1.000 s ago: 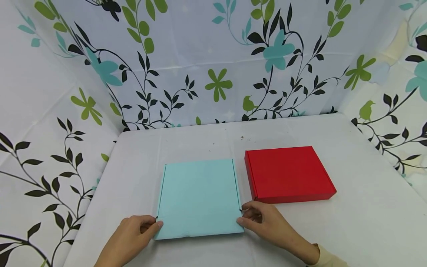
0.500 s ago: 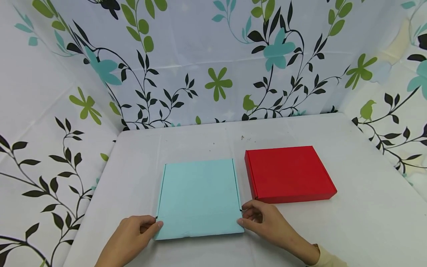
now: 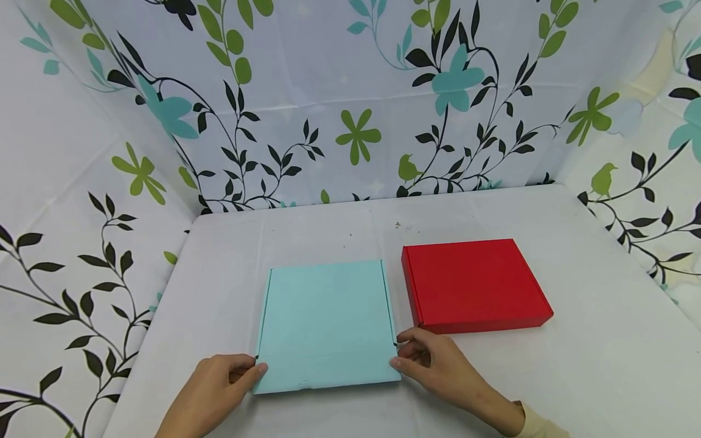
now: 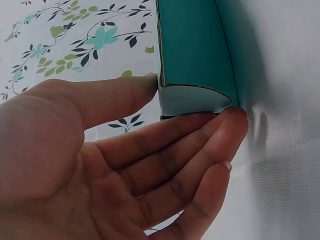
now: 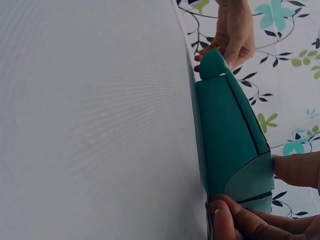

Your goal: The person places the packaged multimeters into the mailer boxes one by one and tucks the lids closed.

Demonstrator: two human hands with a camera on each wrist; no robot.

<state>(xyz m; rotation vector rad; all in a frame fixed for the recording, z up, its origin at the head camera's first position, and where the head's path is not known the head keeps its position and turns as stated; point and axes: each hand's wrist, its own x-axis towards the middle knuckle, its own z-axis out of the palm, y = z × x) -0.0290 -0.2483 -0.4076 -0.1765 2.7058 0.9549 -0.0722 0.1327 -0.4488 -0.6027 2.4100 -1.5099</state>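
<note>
A flat teal box (image 3: 327,325) lies on the white table (image 3: 591,365) in front of me. My left hand (image 3: 253,370) pinches its near-left corner; in the left wrist view the thumb (image 4: 125,92) lies on the top edge and the fingers (image 4: 200,135) press against the rounded side flap of the teal box (image 4: 192,50). My right hand (image 3: 398,353) grips the near-right corner. In the right wrist view its fingers (image 5: 240,220) curl round the end of the teal box (image 5: 225,135), with the left hand (image 5: 232,30) at the far end. The box's lid is down.
A closed flat red box (image 3: 473,285) lies just right of the teal one, a narrow gap between them. Floral sheets (image 3: 350,103) wall in the table on the left, back and right. A few small crumbs (image 3: 402,226) lie behind the boxes.
</note>
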